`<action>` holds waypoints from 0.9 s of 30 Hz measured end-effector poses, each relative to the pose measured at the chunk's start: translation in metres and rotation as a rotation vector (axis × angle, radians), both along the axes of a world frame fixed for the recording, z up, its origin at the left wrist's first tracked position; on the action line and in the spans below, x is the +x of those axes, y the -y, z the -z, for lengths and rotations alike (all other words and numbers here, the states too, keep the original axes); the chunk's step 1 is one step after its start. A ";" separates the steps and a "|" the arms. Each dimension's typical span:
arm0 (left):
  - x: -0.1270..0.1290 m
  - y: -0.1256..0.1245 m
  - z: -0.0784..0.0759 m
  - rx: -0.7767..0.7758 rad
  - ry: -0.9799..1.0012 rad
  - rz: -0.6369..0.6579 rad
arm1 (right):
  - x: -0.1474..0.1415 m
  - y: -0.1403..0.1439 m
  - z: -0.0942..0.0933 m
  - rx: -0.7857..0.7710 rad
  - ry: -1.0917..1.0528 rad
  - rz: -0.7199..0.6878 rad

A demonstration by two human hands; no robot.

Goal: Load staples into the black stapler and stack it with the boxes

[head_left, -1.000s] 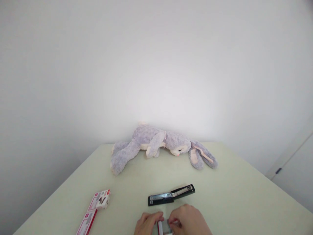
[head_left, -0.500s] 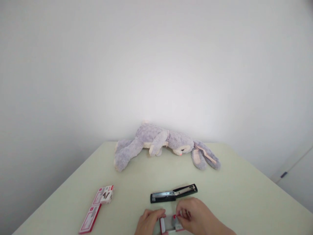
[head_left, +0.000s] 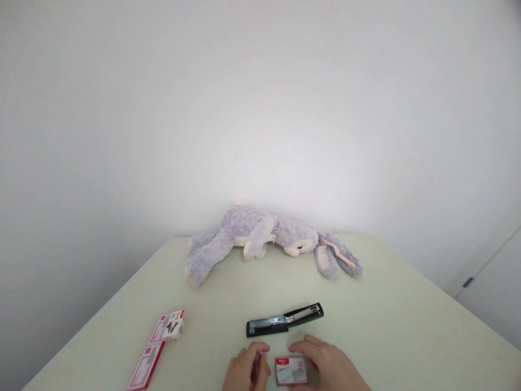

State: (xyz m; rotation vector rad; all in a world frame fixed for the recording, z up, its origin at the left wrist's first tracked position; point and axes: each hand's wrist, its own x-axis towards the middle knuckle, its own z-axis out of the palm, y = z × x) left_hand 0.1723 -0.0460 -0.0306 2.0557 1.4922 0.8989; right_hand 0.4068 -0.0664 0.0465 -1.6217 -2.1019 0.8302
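Two bare hands sit at the near edge of the pale green table [head_left: 407, 304], as I read it from the head view. Item one: a small red-and-white staple box [head_left: 290, 371], lying flat on the table between the hands, near centre. Item two: the right hand [head_left: 328, 365], fingers curled around the box's right and far sides, its grip closed on the box. Item three: the left hand [head_left: 246, 371], just left of the box, fingers bent inward toward the thumb; I cannot tell whether they pinch anything or touch the box. Item four: a black stapler [head_left: 284, 321], swung open flat with its metal channel showing, lying just beyond the hands and apart from them. Item five: a torn red-and-white card package [head_left: 157, 348], to the left, well apart from the hands, one end crumpled. Item six: a grey plush rabbit [head_left: 264, 238], lying on its side at the far edge of the table against the white wall [head_left: 260, 108], ears trailing right.
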 end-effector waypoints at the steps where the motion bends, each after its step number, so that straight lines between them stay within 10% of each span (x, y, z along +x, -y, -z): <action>1: -0.006 -0.004 -0.006 0.017 0.008 -0.043 | -0.004 -0.001 -0.001 0.009 0.002 0.006; 8: -0.030 -0.042 -0.050 -0.033 -0.138 -0.008 | -0.030 -0.010 0.000 0.082 0.027 -0.096; 27: -0.017 -0.014 -0.046 -0.158 -0.217 0.117 | -0.040 -0.026 -0.006 0.152 0.061 0.039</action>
